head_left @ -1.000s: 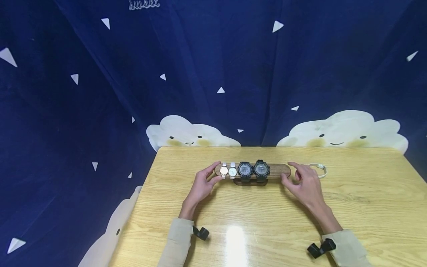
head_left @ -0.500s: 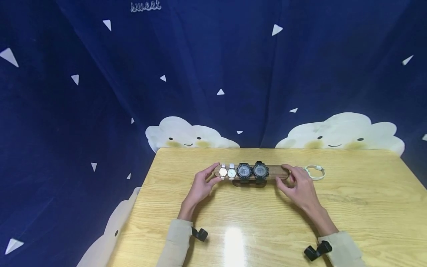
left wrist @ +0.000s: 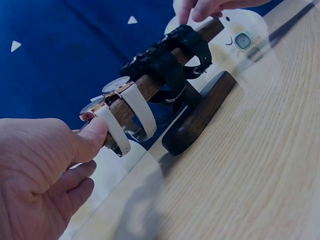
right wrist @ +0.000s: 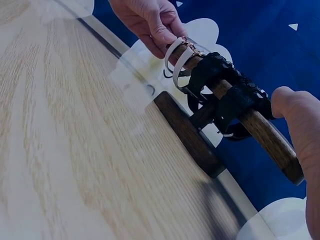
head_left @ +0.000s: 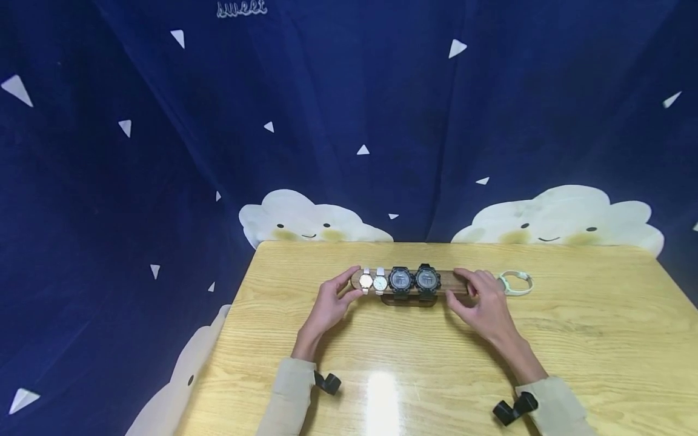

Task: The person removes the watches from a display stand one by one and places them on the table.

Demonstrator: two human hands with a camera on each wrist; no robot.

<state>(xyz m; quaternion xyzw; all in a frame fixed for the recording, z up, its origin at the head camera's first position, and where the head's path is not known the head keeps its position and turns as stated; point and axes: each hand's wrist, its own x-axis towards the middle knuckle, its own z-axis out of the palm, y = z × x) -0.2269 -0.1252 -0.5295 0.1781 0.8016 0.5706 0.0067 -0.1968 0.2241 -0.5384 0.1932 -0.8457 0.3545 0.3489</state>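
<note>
A dark wooden watch stand (head_left: 454, 283) carries two white-strapped watches (head_left: 380, 282) at its left and two black digital watches (head_left: 428, 279) further right. My left hand (head_left: 329, 303) pinches the stand's left end, its thumb beside the outermost white strap in the left wrist view. Around the bare right end, my right hand (head_left: 487, 309) has thumb and fingers spread, with the thumb (right wrist: 292, 102) close to the nearer black watch in the right wrist view. Whether it touches the bar or the watch cannot be told. The stand's base (left wrist: 200, 117) rests on the table.
A pale green-white watch (head_left: 517, 283) lies on the light wooden table (head_left: 414, 345), just right of my right hand. Behind the table's back edge hangs a dark blue curtain (head_left: 327, 91) with white triangles and clouds.
My right hand has moved left along the stand, from its right end toward the black watches. My left hand keeps its place at the left end.
</note>
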